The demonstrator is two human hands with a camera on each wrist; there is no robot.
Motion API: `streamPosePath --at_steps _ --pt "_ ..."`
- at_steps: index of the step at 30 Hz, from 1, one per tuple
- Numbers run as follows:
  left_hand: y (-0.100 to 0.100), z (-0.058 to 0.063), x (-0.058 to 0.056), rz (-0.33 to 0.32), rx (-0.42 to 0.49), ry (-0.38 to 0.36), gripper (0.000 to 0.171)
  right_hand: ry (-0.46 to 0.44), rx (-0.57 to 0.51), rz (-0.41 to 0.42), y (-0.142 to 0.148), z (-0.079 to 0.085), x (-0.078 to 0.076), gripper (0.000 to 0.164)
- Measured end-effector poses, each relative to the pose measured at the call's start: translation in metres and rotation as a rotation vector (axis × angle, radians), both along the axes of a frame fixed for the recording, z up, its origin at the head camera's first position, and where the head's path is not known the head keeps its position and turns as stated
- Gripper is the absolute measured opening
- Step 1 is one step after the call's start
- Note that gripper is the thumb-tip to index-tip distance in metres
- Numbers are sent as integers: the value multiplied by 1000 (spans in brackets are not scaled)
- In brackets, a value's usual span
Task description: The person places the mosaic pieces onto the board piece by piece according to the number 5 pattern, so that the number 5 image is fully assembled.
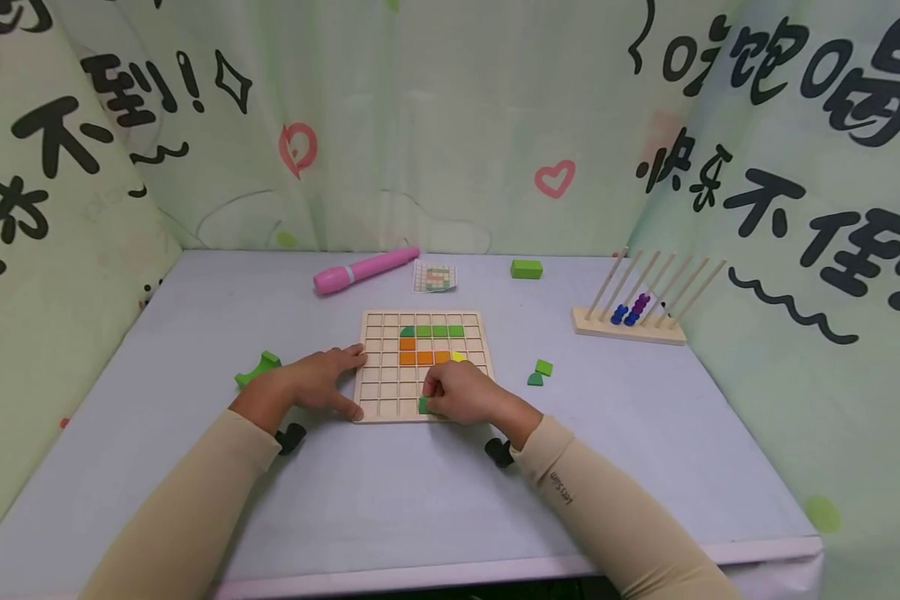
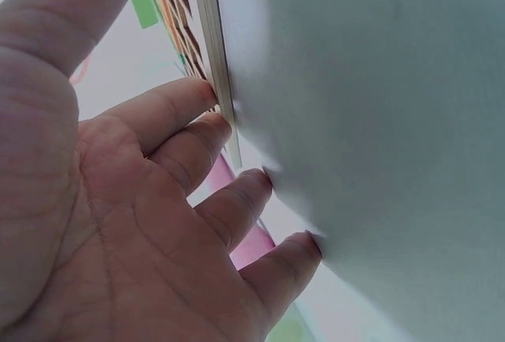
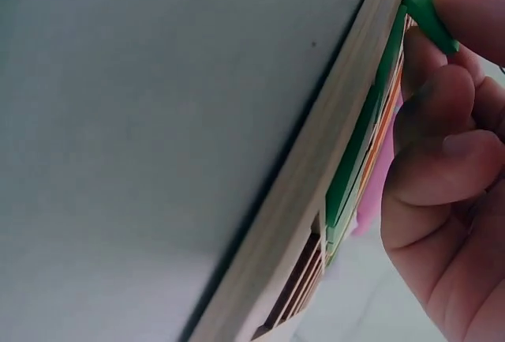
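Note:
A square wooden grid board (image 1: 382,390) lies on the table, with orange tiles (image 1: 424,357), green tiles (image 1: 440,331) and a yellow tile (image 1: 459,357) set in its cells. My left hand (image 1: 317,377) rests at the board's left edge, thumb and fingers spread; the left wrist view shows fingertips (image 2: 207,93) against its side. Over the board's front row, my right hand (image 1: 461,393) pinches a green tile (image 3: 428,12) between thumb and finger, tilted at the rim. More green tiles (image 3: 355,152) lie along the front row in the right wrist view, mostly hidden by the hand in the head view.
Behind the board lie a pink stick-like tube (image 1: 367,268), a patterned card (image 1: 435,277) and a green block (image 1: 527,268). A wooden peg stand with beads (image 1: 630,332) stands at right. Two loose green pieces (image 1: 543,367) lie right of the board, a green arch block (image 1: 258,368) left.

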State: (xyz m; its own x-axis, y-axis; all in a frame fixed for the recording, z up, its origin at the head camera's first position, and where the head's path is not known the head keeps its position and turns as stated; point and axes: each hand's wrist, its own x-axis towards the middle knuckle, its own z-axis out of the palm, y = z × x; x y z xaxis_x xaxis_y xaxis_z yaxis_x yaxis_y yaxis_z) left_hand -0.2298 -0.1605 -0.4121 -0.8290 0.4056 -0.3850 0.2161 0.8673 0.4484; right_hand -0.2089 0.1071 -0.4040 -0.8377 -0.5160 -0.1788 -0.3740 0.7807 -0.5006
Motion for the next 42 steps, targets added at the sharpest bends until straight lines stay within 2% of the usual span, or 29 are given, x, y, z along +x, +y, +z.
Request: streamPosePath --at_steps 18,22,27,30,34,37,42 --pt "3 2 0 -21 -2 0 104 50 182 -39 -11 -1 2 5" --pt "3 2 0 -20 2 -12 104 45 136 -16 -9 -1 4 3" --pt "2 0 1 -27 0 -8 104 47 2 10 11 0 2 7" --pt "1 0 0 -23 1 1 104 52 -43 -35 32 3 -1 8" --pt "0 1 0 -24 -3 4 104 51 -40 -128 63 6 -5 11" --pt "0 1 0 -27 0 4 103 48 -19 -197 84 8 -9 14" --pt "-1 -1 0 -19 6 4 103 79 86 -308 112 8 -14 22"
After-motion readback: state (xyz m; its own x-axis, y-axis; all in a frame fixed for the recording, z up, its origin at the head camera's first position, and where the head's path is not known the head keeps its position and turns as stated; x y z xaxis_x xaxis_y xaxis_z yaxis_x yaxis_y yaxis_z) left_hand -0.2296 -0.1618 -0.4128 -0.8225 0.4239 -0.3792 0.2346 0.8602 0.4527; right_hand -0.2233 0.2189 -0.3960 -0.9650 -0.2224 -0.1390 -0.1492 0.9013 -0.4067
